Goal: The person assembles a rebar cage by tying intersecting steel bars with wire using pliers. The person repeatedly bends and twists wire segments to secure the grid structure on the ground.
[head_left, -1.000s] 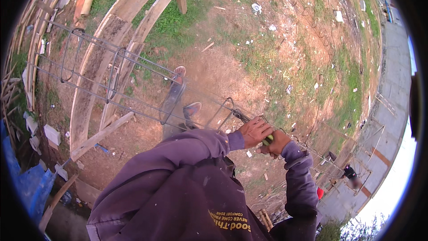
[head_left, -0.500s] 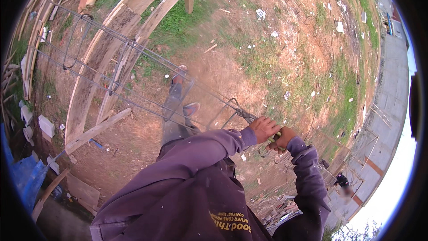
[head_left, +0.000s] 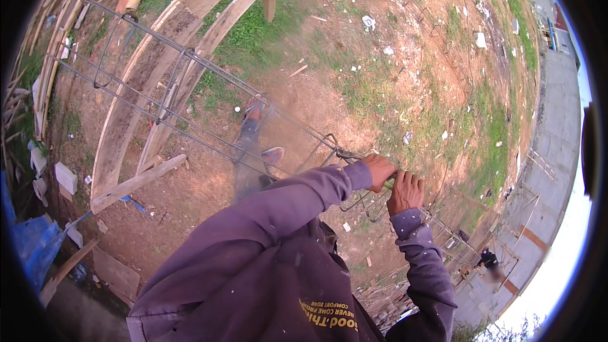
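A long steel rebar cage (head_left: 237, 82), with thin bars and bent stirrups, runs slantwise from the upper left down to my hands. My left hand (head_left: 380, 171) is closed at the cage's near right part, on what looks like a tool with a yellow-green handle (head_left: 389, 184). Right beside it, my right hand (head_left: 406, 192) has its fingers curled over the same handle. The tool's working end is hidden by my hands. A stirrup (head_left: 330, 142) stands just left of my left hand, and more bent bars (head_left: 367, 208) show below it.
Curved wooden beams (head_left: 136, 88) lie under the cage on the left, with a short plank (head_left: 139, 183) at their foot. Blue sheeting (head_left: 37, 240) is at the lower left. Litter dots the grassy dirt. Another person (head_left: 487, 258) is far right, near a grey wall (head_left: 557, 107).
My right hand has turned, moving slightly up and right, its fingers now over the top. My left hand has shifted a little up and right. The cage has moved slightly.
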`<state>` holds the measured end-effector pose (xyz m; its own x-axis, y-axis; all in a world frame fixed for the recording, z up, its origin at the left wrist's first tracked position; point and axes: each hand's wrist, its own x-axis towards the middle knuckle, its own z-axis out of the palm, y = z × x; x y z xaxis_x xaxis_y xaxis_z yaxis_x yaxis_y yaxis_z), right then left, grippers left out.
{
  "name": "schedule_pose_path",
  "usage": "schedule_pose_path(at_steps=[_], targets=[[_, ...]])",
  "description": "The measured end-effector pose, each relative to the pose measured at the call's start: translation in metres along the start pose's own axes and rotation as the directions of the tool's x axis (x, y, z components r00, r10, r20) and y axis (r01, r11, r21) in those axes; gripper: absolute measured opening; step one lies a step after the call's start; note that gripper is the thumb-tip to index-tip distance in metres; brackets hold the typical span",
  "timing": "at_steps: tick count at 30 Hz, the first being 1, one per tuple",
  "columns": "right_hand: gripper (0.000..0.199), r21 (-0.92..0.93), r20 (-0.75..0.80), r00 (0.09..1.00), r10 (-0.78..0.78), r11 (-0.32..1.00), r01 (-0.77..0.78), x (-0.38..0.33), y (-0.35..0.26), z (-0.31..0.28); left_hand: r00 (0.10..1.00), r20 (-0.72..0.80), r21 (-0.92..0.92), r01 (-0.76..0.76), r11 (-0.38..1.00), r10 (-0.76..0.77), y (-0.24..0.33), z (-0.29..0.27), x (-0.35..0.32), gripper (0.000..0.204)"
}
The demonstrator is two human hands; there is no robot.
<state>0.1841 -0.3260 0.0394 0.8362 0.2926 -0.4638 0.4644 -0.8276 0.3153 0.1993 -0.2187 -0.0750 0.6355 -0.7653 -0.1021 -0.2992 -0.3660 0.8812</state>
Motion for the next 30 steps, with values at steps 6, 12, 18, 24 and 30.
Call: schedule_pose_path(at_steps=[6, 12, 18, 24, 30], targets=[[0.036, 0.499, 0.866, 0.439, -0.238, 0.440, -0.746, 0.014, 0.023, 0.016, 0.881, -0.438, 0.371, -0.004, 0.928, 0.179, 0.015, 0.029, -0.041, 0.048], [0.029, 0.264, -0.017, 0.978, 0.209, 0.944, -0.197, -0.042, -0.033, 0.061, 0.982, 0.184, 0.169, -0.066, 0.983, 0.034, -0.004, 0.010, -0.014, 0.040], [0.027, 0.737, 0.563, 0.707, -0.428, -0.126, -0.664, -0.047, -0.013, 0.074, 0.998, -0.023, 0.459, -0.040, 0.888, 0.057, 0.051, -0.006, -0.059, 0.055], [0.041, 0.879, 0.430, 0.902, -0.030, 0.243, -0.411, -0.108, -0.081, 0.079, 0.906, -0.411, 0.354, 0.053, 0.934, 0.105, 0.054, -0.008, -0.169, 0.048], [0.036, 0.932, 0.301, 0.881, -0.366, 0.308, -0.190, -0.122, -0.096, 0.072, 0.959, 0.138, 0.305, 0.195, 0.932, -0.246, 0.026, -0.058, -0.203, 0.034]])
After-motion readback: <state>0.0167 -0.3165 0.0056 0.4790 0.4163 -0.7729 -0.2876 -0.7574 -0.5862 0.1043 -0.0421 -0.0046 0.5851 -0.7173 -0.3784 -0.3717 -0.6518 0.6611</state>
